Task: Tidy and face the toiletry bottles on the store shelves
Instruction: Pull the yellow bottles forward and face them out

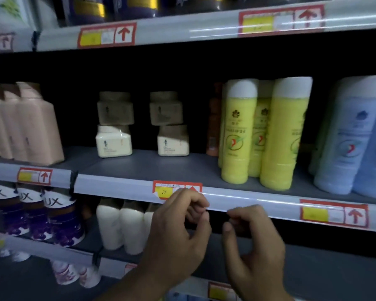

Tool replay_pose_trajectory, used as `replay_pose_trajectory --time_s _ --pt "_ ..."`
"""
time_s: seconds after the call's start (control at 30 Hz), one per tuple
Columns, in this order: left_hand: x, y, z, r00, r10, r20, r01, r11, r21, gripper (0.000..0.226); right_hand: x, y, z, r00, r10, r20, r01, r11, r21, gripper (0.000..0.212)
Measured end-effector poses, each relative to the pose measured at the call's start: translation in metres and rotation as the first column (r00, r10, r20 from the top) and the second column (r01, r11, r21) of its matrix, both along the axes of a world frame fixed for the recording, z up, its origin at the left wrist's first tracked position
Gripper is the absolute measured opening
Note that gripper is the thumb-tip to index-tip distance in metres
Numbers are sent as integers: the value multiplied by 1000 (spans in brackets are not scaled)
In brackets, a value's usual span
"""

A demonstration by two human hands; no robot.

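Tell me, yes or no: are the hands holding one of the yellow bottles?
No. Both hands, left and right, hang bottle-free by the shelf edge, below the yellow bottles.

Yellow bottles [239,135] with white caps are showing at three o'clock, pale blue bottles [343,135] beyond them, pink bottles [30,127] at nine o'clock, cream jars [113,141] centrally, red-and-yellow price tags [172,191] lining the grey shelf edge [117,187].

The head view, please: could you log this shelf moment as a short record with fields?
left hand: fingers curled at the price label on the shelf rail
right hand: curled beside it, grip unclear
yellow bottles: upright, near the front edge
cream jars: stacked in twos, set back
blue bottles: leaning, far right
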State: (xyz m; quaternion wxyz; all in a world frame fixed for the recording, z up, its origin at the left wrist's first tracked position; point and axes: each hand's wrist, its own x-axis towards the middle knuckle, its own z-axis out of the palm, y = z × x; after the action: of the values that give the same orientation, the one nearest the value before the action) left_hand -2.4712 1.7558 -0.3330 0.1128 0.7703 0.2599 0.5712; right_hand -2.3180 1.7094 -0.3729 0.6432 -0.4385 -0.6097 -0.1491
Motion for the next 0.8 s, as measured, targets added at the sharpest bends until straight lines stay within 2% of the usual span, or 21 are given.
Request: replay_pose_trajectory --time_s 0.1,0.2,0.37,0.53,0.63,0.8 --pt "23 7 27 1000 3 23 -4 999 39 17 25 -9 40 989 -145 0 145 986 82 14" --pt "48 24 48 999 17 46 -16 1000 -24 30 53 -1 76 960 -272 -65 276 958 73 31" --pt "80 56 64 997 -12 80 26 984 -177 55 88 20 92 928 -353 -116 346 935 -81 64" --pt "99 78 66 994 -11 111 35 976 -216 68 99 33 86 937 -314 -153 275 934 -230 93" --pt "101 80 63 992 -43 120 70 969 -238 66 97 36 86 931 -348 -106 306 907 -290 93" --pt "98 76 63 991 -47 127 75 970 -232 65 90 33 86 911 -405 -76 365 878 -310 82"
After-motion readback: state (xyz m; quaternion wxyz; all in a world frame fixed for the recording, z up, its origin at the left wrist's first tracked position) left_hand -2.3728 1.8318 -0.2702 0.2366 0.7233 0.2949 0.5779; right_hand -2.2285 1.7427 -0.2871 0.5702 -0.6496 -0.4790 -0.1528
